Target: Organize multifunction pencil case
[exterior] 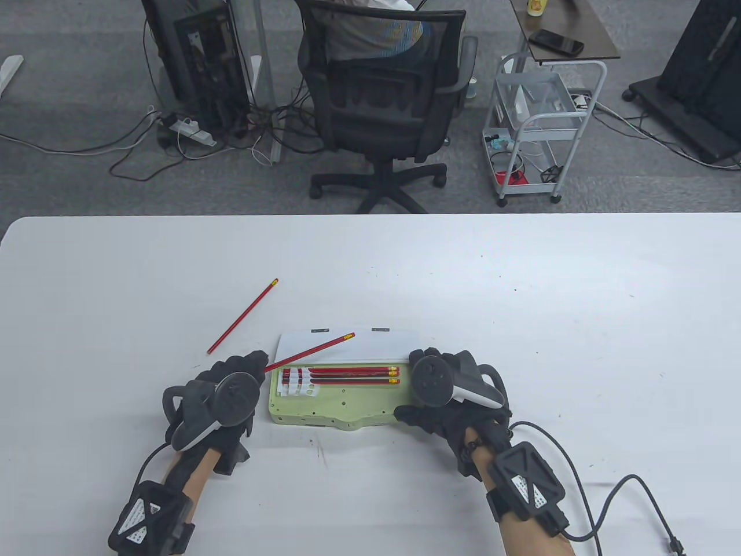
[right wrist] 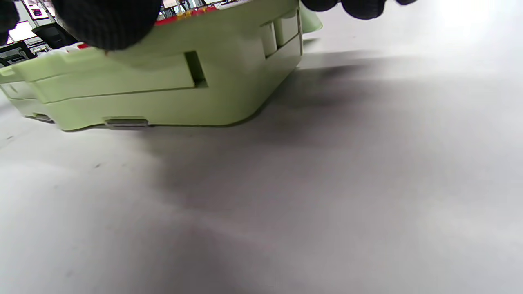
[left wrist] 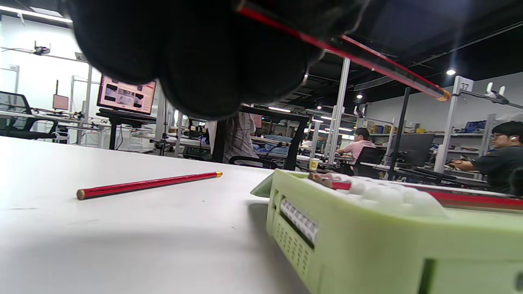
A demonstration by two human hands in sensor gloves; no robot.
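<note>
- Your left hand (exterior: 217, 399) sits just left of the case (exterior: 338, 399), fingers (left wrist: 212, 61) pinching a pencil (exterior: 310, 351) angled over the open tray, likely ready to slot it.
- Your right hand (exterior: 448, 391) grips the case's right end, probably steadying it.
- Beyond your left fingers, one pencil (exterior: 243, 316) lies loose on the surface (exterior: 521, 301).
- Three pencils (exterior: 353, 374) already lie in the tray.
</note>
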